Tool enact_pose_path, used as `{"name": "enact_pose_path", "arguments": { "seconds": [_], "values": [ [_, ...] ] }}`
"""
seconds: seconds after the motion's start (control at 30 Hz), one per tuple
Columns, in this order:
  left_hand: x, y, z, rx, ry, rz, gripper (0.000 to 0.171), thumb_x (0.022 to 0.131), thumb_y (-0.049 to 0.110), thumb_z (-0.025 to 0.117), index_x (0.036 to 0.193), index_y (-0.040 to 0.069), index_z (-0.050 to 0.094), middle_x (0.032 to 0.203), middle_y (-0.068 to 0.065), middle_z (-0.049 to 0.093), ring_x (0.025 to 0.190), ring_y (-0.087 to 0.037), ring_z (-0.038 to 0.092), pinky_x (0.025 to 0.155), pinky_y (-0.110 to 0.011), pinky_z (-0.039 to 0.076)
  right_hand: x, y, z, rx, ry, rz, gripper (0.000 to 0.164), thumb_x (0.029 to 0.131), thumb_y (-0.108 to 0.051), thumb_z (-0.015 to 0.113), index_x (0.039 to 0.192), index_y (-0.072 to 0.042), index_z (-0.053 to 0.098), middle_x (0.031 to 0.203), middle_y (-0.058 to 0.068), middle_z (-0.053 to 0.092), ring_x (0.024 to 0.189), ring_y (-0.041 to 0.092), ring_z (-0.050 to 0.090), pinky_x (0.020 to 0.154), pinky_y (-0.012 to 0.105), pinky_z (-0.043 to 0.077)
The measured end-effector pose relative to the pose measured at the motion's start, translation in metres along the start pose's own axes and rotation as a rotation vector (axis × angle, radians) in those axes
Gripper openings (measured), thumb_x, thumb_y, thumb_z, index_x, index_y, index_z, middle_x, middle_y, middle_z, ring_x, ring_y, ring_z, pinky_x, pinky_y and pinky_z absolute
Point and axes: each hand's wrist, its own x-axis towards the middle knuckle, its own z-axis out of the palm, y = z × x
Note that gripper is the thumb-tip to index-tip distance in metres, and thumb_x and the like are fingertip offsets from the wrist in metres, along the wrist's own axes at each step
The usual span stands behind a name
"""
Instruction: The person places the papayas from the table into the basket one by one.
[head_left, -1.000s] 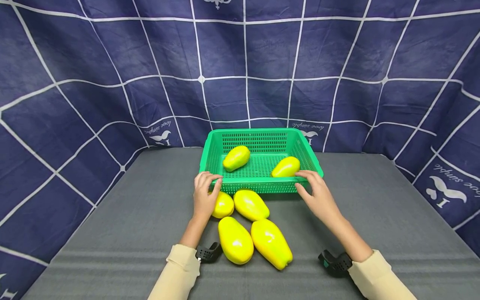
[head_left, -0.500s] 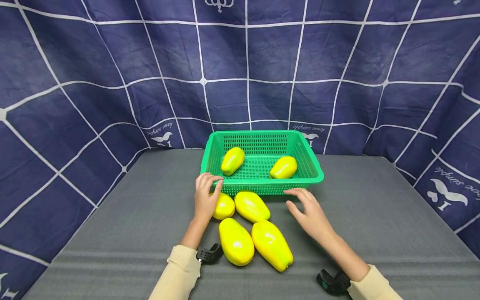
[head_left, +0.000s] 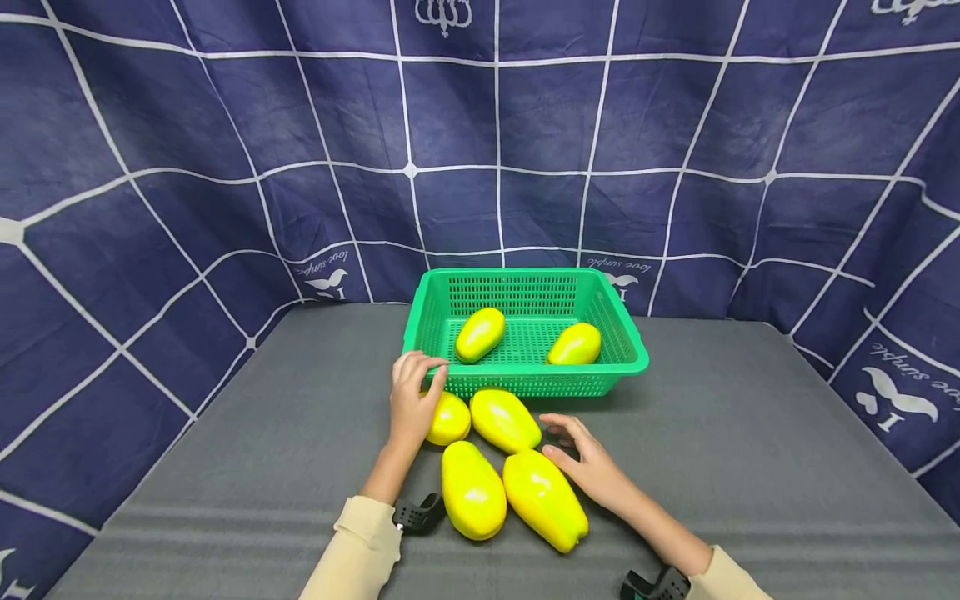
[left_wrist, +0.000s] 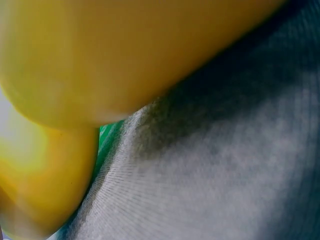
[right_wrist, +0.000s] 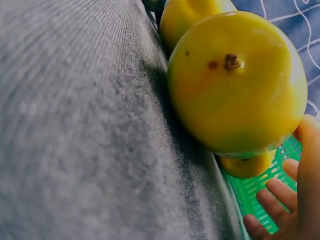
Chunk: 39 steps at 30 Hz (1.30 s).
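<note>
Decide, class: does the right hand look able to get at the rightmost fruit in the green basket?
Probably yes: the right hand grips nothing, and the rightmost fruit lies in the open-topped green basket. Only the front wall seems in the way.

In front of you and on both sides hangs a dark blue cloth (head_left: 543, 112), crossed by white grid lines (head_left: 497, 117) that bend with its folds. You see crown prints (head_left: 444, 13) high up, and moustache prints (head_left: 902, 406) lower down beside "love simple" lettering (head_left: 913, 370). Below spreads a finely ribbed grey fabric surface (head_left: 300, 408), creased towards you, under soft, even light.
</note>
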Motion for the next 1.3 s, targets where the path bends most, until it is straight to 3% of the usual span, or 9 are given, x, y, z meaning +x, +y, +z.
{"name": "enact_pose_path", "arguments": {
  "seconds": [0.23, 0.6, 1.1, 1.23, 1.3],
  "values": [
    [-0.004, -0.003, 0.000, 0.005, -0.003, -0.017, 0.011, 0.087, 0.016, 0.060, 0.092, 0.010, 0.067, 0.098, -0.009, 0.060, 0.115, -0.026, 0.043, 0.093, -0.049, 0.039, -0.001, 0.010, 0.005, 0.102, -0.037, 0.076, 0.046, 0.092, -0.025, 0.053, 0.134, -0.011, 0.038, 0.136, 0.010, 0.042, 0.118, 0.027, 0.047, 0.095, 0.028, 0.041],
    [-0.007, -0.001, 0.003, 0.011, -0.024, -0.009, 0.011, 0.088, 0.016, 0.059, 0.093, 0.009, 0.067, 0.099, -0.010, 0.060, 0.115, -0.027, 0.043, 0.094, -0.049, 0.039, -0.006, 0.013, 0.004, 0.067, -0.074, 0.105, 0.047, 0.093, -0.029, 0.050, 0.135, -0.010, 0.038, 0.136, 0.010, 0.043, 0.118, 0.026, 0.047, 0.096, 0.028, 0.039],
    [-0.003, -0.001, 0.002, -0.004, -0.002, 0.013, 0.012, 0.088, 0.016, 0.059, 0.093, 0.008, 0.067, 0.097, -0.010, 0.059, 0.114, -0.028, 0.043, 0.095, -0.049, 0.038, 0.000, 0.016, 0.001, -0.068, -0.102, -0.034, 0.046, 0.091, -0.022, 0.054, 0.134, -0.010, 0.041, 0.127, 0.008, 0.049, 0.110, 0.023, 0.051, 0.093, 0.032, 0.043],
    [-0.002, -0.002, 0.002, -0.001, 0.000, 0.012, 0.012, 0.088, 0.016, 0.059, 0.093, 0.008, 0.067, 0.097, -0.010, 0.059, 0.115, -0.028, 0.043, 0.096, -0.049, 0.038, 0.000, 0.014, 0.001, 0.035, -0.058, -0.027, 0.040, 0.095, -0.022, 0.047, 0.132, -0.010, 0.042, 0.129, 0.011, 0.049, 0.111, 0.019, 0.052, 0.091, 0.024, 0.043],
    [-0.001, -0.002, 0.002, 0.002, 0.001, 0.013, 0.012, 0.087, 0.016, 0.060, 0.093, 0.008, 0.067, 0.097, -0.010, 0.060, 0.115, -0.028, 0.043, 0.096, -0.049, 0.037, 0.000, 0.013, 0.000, 0.120, -0.035, -0.067, 0.036, 0.097, -0.017, 0.043, 0.132, -0.009, 0.041, 0.131, 0.014, 0.047, 0.113, 0.016, 0.051, 0.090, 0.021, 0.043]
  ]
}}
